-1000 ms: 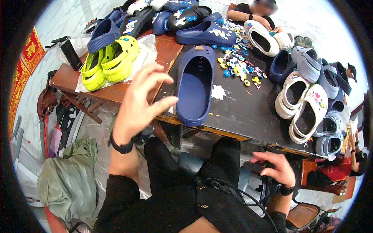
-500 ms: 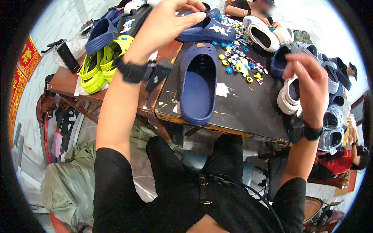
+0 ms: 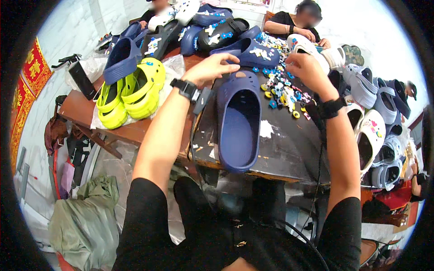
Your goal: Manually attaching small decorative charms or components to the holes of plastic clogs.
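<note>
Navy clog (image 3: 238, 122) toe under L grip (image 3: 212, 68)

Scene is evenly and brightly lit, light mostly from the far side. Far wall (image 3: 81, 27) is blown out to near white. Soft shadows are cast under the table (image 3: 289, 153). Strong fisheye bending and a black vignette are seen at the rim. Faces are blurred; centre is sharp.
</note>
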Tool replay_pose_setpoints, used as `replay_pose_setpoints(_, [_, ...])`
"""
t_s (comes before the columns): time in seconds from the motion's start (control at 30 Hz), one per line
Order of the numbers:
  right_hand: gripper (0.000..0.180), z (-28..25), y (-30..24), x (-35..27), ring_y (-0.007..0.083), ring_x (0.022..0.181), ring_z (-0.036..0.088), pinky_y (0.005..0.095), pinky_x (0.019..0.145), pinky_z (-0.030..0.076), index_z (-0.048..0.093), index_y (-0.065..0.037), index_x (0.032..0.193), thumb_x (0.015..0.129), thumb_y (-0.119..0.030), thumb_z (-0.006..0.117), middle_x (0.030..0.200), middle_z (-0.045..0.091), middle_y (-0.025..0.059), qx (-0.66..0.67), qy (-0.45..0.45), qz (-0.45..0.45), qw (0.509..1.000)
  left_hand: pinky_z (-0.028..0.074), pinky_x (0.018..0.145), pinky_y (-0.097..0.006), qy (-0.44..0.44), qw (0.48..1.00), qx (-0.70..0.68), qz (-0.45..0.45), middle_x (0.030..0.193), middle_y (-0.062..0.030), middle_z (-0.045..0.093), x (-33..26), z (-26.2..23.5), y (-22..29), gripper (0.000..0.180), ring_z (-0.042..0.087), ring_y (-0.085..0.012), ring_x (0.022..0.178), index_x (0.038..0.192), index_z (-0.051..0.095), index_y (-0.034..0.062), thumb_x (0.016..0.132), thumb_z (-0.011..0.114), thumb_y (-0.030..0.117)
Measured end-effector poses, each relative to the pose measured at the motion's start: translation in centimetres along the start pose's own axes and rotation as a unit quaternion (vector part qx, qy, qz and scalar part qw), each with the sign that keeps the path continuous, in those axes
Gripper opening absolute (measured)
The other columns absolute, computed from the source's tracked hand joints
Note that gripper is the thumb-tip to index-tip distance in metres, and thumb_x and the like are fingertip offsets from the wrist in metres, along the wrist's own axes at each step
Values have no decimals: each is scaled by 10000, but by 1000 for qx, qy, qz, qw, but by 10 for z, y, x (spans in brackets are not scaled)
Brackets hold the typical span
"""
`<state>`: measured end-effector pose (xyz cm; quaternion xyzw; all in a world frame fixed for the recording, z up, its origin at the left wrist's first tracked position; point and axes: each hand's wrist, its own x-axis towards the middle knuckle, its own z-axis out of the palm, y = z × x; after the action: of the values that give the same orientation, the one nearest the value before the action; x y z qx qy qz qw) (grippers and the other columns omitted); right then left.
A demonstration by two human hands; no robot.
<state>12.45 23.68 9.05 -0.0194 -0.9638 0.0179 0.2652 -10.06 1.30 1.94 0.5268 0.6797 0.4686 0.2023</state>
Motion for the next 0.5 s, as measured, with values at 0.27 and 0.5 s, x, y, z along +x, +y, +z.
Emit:
replay_pose_setpoints(0.27, [181, 62, 34, 7, 361, 894, 668, 449, 798, 520, 713, -78, 959, 794, -153, 695, 903, 694, 190, -33, -76, 32, 996, 481, 940, -325, 88, 990, 85, 70, 1141, -67, 673, -7, 10, -13, 288, 620, -152, 1048, 1171, 673, 64, 890, 645, 120])
replay_pose_setpoints(0.5, [155, 93, 37, -1, 315, 757, 685, 399, 699, 532, 701, -40, 925, 822, -154, 682, 809, 699, 158, 42, -13, 111, 993, 478, 937, -403, 80, 906, 331, 249, 963, -101, 649, -4, 23, -22, 428, 586, -295, 1014, 1122, 727, 167, 776, 556, -18])
